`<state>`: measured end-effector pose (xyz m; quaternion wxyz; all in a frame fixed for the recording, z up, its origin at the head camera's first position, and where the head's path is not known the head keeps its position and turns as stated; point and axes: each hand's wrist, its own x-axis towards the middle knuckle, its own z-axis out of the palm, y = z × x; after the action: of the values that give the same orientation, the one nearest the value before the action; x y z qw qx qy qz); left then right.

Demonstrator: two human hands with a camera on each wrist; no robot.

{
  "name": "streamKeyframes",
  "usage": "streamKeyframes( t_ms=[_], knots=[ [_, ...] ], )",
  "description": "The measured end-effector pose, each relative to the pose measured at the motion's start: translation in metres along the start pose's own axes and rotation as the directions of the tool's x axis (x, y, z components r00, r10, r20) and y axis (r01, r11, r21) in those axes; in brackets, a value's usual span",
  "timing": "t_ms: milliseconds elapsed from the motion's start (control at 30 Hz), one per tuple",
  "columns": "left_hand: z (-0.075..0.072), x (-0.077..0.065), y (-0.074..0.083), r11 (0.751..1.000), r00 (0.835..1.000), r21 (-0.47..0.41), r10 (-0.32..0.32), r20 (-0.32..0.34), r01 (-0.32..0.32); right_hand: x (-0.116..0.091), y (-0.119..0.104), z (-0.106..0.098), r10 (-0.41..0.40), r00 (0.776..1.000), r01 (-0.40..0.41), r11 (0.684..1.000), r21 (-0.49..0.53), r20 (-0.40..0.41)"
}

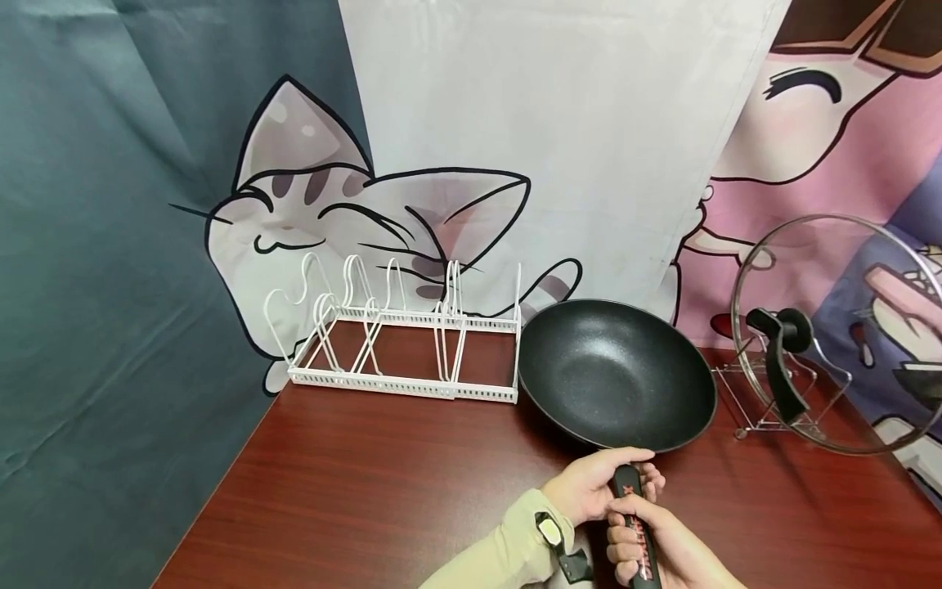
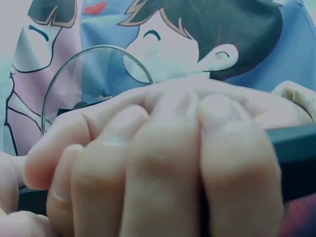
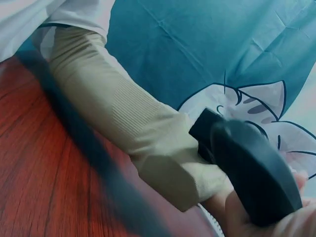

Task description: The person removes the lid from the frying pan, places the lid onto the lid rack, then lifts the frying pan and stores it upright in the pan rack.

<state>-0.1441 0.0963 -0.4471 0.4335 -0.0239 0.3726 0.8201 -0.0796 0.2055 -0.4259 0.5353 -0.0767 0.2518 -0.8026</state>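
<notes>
A deep black frying pan sits toward the right of the wooden table in the head view, its handle with red lettering pointing at me. My right hand grips the handle near its end, thumb across the top. Closer to the pan body, my left hand holds the same handle, its fingers wrapped beneath. The left wrist view shows the curled fingers of the left hand around the dark handle. In the right wrist view, the black handle's rounded end sticks out of the right hand, which is mostly cut off.
Left of the pan stands a white wire rack with upright dividers. At the right, a glass lid with a black knob leans upright in a small metal stand. A cartoon-printed cloth hangs behind the table.
</notes>
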Motion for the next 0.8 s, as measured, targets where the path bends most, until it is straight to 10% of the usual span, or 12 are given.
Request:
streamKeyframes(
  t_ms=[367, 800],
  knots=[
    [0.007, 0.0, 0.0, 0.957, 0.989, -0.261, -0.102, 0.104, 0.126, 0.002, -0.001, 0.006, 0.01, 0.998, -0.012, 1.0, -0.029, -0.069],
    [0.011, 0.003, 0.0, 0.973, 0.99, -0.201, -0.092, 0.104, 0.112, 0.001, -0.001, 0.009, 0.013, 0.957, -0.069, 0.981, -0.183, -0.289]
  ],
)
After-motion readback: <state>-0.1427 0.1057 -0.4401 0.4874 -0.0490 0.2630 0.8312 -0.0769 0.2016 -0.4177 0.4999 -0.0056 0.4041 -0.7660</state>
